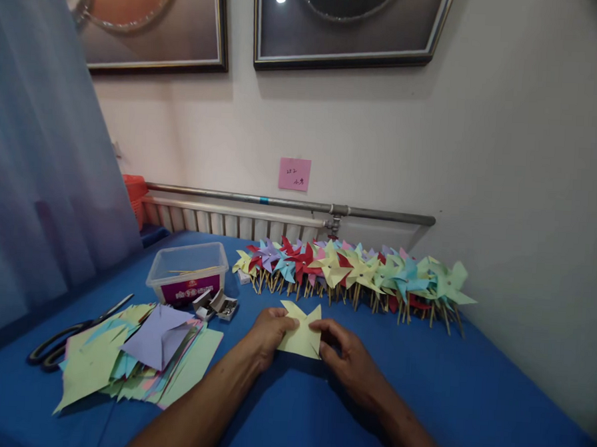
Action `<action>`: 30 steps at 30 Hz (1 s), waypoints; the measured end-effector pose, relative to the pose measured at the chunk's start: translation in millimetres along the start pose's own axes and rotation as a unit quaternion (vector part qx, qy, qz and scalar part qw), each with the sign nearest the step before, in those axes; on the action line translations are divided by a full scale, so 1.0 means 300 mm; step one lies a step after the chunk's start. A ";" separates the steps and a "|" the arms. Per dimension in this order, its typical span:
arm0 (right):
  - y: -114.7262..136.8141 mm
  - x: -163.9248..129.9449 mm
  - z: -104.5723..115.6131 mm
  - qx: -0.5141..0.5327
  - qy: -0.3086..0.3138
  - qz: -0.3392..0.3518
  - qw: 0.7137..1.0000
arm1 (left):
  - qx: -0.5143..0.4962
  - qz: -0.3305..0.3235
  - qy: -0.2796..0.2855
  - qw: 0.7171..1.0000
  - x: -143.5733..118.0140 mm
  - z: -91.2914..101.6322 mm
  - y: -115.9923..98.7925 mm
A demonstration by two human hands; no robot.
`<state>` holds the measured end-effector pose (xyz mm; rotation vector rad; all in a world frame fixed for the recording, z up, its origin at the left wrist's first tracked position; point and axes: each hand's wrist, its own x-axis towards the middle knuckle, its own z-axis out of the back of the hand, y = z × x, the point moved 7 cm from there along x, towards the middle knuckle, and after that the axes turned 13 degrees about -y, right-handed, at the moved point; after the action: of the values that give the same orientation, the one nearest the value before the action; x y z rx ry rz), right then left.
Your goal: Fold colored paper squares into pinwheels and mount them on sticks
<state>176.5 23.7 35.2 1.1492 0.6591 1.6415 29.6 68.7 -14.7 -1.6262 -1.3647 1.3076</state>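
Observation:
A pale yellow paper square [300,340] with cuts at its corners is held up just over the blue table. My left hand [271,332] pinches its left side, thumb on the front face. At its right side, my right hand [344,353] grips the paper between thumb and fingers. The upper edge shows a notch between two raised points. Behind the hands lies a long row of finished paper pinwheels [331,268] on thin sticks, in yellow, red, blue, purple and green.
At left, a pile of cut coloured paper [96,359] lies beside black-handled scissors [67,338]. A clear plastic box [189,261] holds a few thin sticks. Small open boxes of metal pins [224,305] stand near it. A radiator [228,221] and pipe run along the wall.

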 end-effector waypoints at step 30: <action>-0.117 0.012 -0.050 0.134 -0.118 -0.146 0.973 | 0.063 -0.037 -0.018 0.997 -0.003 -0.030 0.038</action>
<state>177.0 41.1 1.3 1.3436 0.8666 1.1701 41.9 66.0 -21.9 -1.4618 -1.3239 1.3572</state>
